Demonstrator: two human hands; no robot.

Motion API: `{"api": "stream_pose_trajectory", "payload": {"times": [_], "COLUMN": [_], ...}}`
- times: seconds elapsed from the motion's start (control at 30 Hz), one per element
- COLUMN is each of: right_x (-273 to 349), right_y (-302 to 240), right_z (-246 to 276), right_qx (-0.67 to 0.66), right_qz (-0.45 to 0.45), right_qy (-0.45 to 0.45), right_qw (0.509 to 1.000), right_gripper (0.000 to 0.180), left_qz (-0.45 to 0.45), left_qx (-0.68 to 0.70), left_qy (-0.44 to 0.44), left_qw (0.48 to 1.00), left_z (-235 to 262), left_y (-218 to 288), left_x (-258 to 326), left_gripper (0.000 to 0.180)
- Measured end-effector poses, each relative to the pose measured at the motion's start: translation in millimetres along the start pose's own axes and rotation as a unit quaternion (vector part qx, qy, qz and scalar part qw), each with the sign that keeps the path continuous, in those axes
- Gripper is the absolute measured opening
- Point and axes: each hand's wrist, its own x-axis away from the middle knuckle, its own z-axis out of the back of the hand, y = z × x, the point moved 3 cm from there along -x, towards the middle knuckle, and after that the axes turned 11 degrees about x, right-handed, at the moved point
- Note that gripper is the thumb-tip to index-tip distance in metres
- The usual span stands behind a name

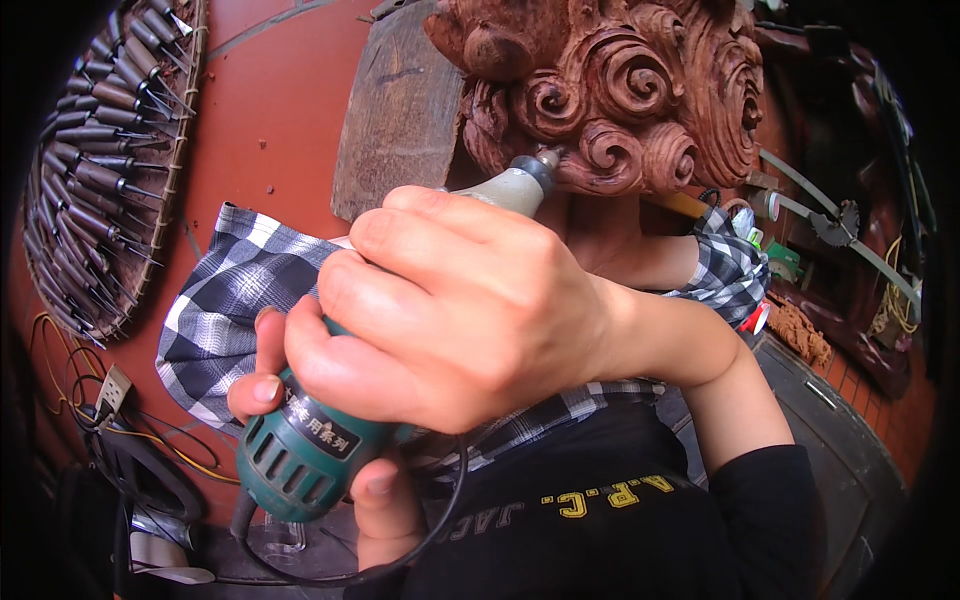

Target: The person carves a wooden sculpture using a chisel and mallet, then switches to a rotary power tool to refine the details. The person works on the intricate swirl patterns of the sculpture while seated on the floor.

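Snugly inside curled fingers (355, 365), green power tool (288, 462).

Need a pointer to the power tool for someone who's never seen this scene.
Find the big swirl-carved wood at the top. At its lower edge, the right hand grips a tool slanting toward lower left: that's the power tool. Unlike the slim hand tools in the basket, it's corded, with a vented green body.

A black top (615, 445) bears yellow letters (610, 497) — dim grey letters (485, 522) beside them. The plain black sleeve (768, 510) stops above the right elbow; the right hand (460, 310) is bare. Checked cloth (225, 330) — black, white, grey — covers the legs.
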Motion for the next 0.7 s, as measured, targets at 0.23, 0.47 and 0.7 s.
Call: {"api": "stream_pose_trajectory", "payload": {"times": [0.23, 0.47, 0.7], "right_x": [-16.4, -2.5, -5.9], "right_y": [-17.9, -9.9, -3.8], "right_z": [7.1, 1.0, 6.6], "right_qx": [-0.092, 0.010, -0.019], "right_qz": [-0.157, 0.005, -0.018], "right_qy": [-0.042, -0.018, -0.061], "right_qw": [0.982, 1.000, 0.998], "right_gripper": [0.021, 0.020, 0.016], "left_qz": [0.000, 0.022, 0.019], "left_qx": [0.017, 0.028, 0.065], "left_qy": [0.012, 0.010, -0.015], "left_qw": [1.000, 0.999, 0.998], "left_z": [2.0, 4.1, 1.8], "left_y": [-1.1, 0.6, -8.9], "left_x": [-2.4, 3.6, -2.3], "left_gripper": [0.086, 0.086, 0.089]}}
